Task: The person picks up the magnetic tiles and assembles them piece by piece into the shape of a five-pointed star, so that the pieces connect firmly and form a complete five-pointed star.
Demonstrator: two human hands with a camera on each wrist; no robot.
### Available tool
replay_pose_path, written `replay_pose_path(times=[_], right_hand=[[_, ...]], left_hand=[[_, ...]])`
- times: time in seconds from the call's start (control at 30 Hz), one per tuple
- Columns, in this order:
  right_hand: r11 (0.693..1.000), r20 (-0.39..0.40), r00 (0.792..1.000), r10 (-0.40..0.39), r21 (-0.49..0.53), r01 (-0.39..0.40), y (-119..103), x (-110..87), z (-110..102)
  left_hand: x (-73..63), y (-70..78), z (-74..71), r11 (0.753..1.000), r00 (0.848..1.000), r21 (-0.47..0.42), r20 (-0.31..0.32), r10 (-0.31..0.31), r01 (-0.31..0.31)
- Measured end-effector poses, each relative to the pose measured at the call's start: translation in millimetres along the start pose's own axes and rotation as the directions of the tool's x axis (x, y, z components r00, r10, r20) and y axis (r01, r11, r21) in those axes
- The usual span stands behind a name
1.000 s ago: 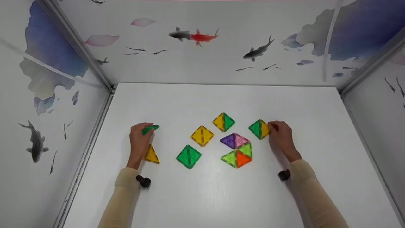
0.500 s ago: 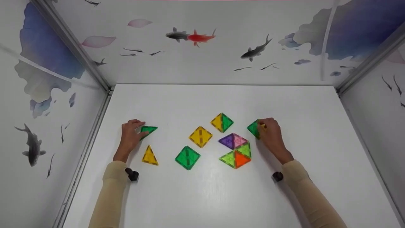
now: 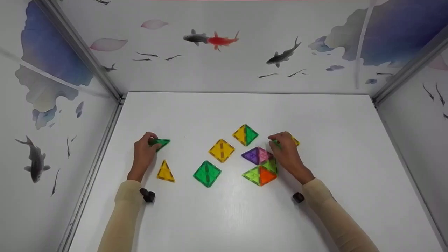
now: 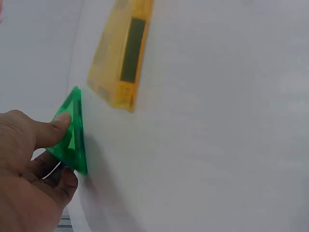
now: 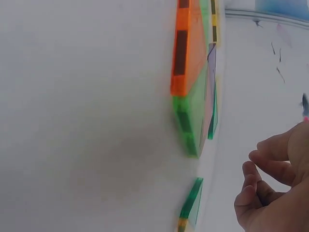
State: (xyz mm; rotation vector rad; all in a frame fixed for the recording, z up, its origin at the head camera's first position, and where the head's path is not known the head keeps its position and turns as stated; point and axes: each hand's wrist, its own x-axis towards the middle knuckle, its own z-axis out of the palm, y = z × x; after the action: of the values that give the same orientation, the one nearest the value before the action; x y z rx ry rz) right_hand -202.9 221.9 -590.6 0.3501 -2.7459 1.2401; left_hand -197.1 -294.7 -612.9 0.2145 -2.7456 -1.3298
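My left hand [image 3: 142,151] pinches a green triangular magnetic tile [image 3: 163,142] between thumb and fingers at the table's left. In the left wrist view the green tile [image 4: 77,133] tilts on edge, with a yellow triangular tile [image 4: 118,53] lying beyond it. My right hand [image 3: 287,151] hovers over a green-and-yellow pair of tiles [image 3: 296,140] and partly hides it. From the right wrist, the right hand [image 5: 270,183] shows loosely bent fingers holding nothing, apart from the green-and-yellow pair [image 5: 193,203] on the table.
Mid-table lie a yellow pair [image 3: 217,148], a green pair [image 3: 201,173] and a yellow-and-green pair [image 3: 240,134]. A cluster of purple, pink, lime and orange triangles [image 3: 268,175] sits near the right hand. Patterned walls [image 3: 224,77] enclose the white table [image 3: 224,217].
My right hand has moved left from the pair's yellow side across its green half. The left hand has shifted slightly left with the green tile, leaving the yellow triangle uncovered.
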Motion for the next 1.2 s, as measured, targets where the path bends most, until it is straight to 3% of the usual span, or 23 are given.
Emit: replay_pose_path(times=[0.2,0.47,0.73,0.83,0.93,1.07,1.2], right_hand=[[0.996,0.099,0.993,-0.063,0.063,0.057,-26.5,-0.5,17.8],[0.981,0.239,0.956,-0.168,0.138,0.137,-51.7,1.9,43.4],[0.935,0.256,0.911,-0.324,0.233,0.267,-66.7,2.2,67.5],[0.926,0.265,0.900,-0.347,0.248,0.284,-72.9,3.1,78.5],[0.923,0.298,0.887,-0.353,0.268,0.278,-80.2,5.2,92.6],[0.928,0.358,0.868,-0.345,0.266,0.259,-91.3,8.7,112.5],[0.937,0.410,0.854,-0.322,0.266,0.225,-102.3,10.5,128.6]], left_hand=[[-17.0,27.9,10.7,0.995,0.998,-0.094,0.050,0.045,-0.040],[-31.0,67.1,41.5,0.980,0.983,-0.158,0.117,0.138,-0.119],[-44.5,91.9,69.1,0.964,0.959,-0.212,0.194,0.205,-0.163],[-46.7,94.0,73.7,0.959,0.953,-0.217,0.201,0.227,-0.183],[-49.3,89.3,72.3,0.960,0.962,-0.217,0.170,0.214,-0.175],[-54.7,74.1,61.5,0.967,0.985,-0.230,0.105,0.137,-0.110],[-62.6,53.9,42.0,0.966,0.999,-0.259,0.043,0.031,-0.019]])
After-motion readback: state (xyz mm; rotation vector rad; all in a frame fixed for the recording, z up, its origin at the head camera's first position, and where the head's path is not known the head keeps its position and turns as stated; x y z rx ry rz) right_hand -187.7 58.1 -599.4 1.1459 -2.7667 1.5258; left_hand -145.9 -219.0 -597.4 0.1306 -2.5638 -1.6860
